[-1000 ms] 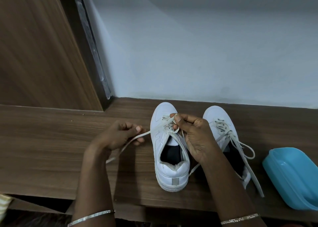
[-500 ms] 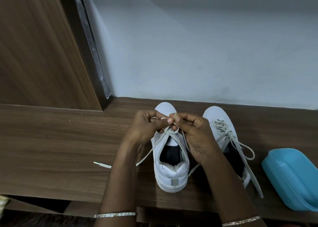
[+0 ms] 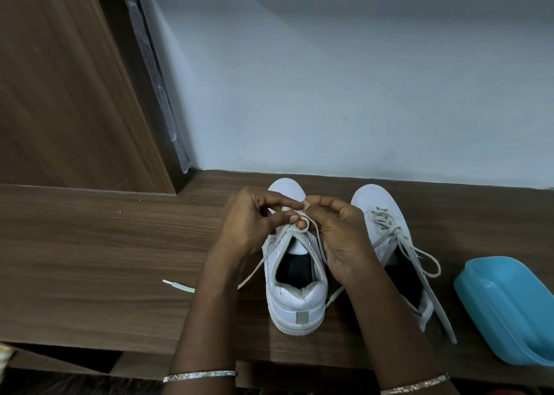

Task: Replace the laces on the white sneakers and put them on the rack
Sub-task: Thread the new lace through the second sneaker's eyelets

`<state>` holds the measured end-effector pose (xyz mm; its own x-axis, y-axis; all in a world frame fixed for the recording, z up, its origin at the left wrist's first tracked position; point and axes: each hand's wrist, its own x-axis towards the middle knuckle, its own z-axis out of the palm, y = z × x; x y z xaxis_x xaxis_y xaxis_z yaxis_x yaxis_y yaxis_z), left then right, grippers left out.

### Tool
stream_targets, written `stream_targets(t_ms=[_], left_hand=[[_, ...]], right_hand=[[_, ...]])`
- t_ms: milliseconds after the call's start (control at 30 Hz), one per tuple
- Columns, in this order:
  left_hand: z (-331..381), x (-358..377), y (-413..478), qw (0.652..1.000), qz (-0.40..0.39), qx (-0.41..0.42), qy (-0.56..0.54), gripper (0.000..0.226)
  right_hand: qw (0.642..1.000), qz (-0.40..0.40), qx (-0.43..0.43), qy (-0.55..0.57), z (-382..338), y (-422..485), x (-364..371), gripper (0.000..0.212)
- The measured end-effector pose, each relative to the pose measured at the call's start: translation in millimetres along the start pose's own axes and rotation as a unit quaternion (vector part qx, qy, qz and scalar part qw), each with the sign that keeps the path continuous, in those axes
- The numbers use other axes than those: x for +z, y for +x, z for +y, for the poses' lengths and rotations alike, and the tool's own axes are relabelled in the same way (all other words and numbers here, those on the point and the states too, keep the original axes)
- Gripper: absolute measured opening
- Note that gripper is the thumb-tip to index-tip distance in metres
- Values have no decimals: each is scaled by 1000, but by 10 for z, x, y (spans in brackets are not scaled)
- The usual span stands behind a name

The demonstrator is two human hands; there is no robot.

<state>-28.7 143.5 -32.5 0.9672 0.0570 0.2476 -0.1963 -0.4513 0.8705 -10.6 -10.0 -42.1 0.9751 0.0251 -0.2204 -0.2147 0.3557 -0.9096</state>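
Note:
Two white sneakers stand side by side on the wooden shelf top (image 3: 90,260), toes toward the wall. Over the left sneaker (image 3: 295,301) my left hand (image 3: 251,221) and my right hand (image 3: 338,236) meet above the tongue, both pinching its cream lace (image 3: 254,270) near the upper eyelets. One loose lace end (image 3: 178,285) lies flat on the wood to the left. The right sneaker (image 3: 374,203) is laced, with its lace ends (image 3: 431,286) trailing loose toward the front edge.
A blue plastic tub (image 3: 506,310) lies at the right near the front edge. A pale wall rises right behind the sneakers. A wooden panel (image 3: 60,95) and a dark door frame stand at the back left.
My left hand let go of the stretched-out lace end at the left and came in over the left sneaker beside my right hand. The freed lace end now lies on the wood.

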Motion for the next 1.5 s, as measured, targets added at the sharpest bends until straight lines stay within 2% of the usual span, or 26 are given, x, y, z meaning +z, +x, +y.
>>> stream_targets(t_ms=[167,300,400,467,567,700,833,933,1100,1167,1267,1367,1500], left_hand=[[66,-32,-5,988,-2,11,154,12],[138,-3,-12,967,1,23,253,14],[142,36,-3,949,-11,57,308,14],[84,47,16,957,-25,77,280,11],[-22,44,32,979,-54,82,179,12],[-69,11,-9,993,-117,-8,13,23],[-51,2,0,986,-140,-62,-69,34],[-40,13,7,982,-140,-90,-90,27],[-24,15,32,980,-135,-120,-87,29],[-18,31,39,978,-132,-130,-93,28],[-10,42,43,978,-124,-133,-105,31],[2,26,43,976,-119,-139,-118,42],[37,-27,3,972,-110,-128,-161,25]], right_hand=[[1000,-2,-5,-20,-41,5,-34,10],[998,-39,-3,-39,-152,-31,-79,25],[996,-67,-16,-60,-213,-59,-115,28],[993,-89,-24,-77,-241,-62,-139,29],[985,-125,-31,-110,-266,-73,-158,25],[968,-99,-72,-221,-268,-75,-190,27],[951,-71,-98,-284,-291,-30,-258,30],[934,-80,-121,-326,-320,-49,-228,24],[903,-151,-146,-375,-382,-91,-200,12],[891,-169,-159,-389,-381,-121,-178,15],[878,-149,-191,-413,-345,-133,-116,24],[868,-123,-229,-424,-320,-127,-71,21],[846,-114,-246,-459,-369,-125,-108,15]])
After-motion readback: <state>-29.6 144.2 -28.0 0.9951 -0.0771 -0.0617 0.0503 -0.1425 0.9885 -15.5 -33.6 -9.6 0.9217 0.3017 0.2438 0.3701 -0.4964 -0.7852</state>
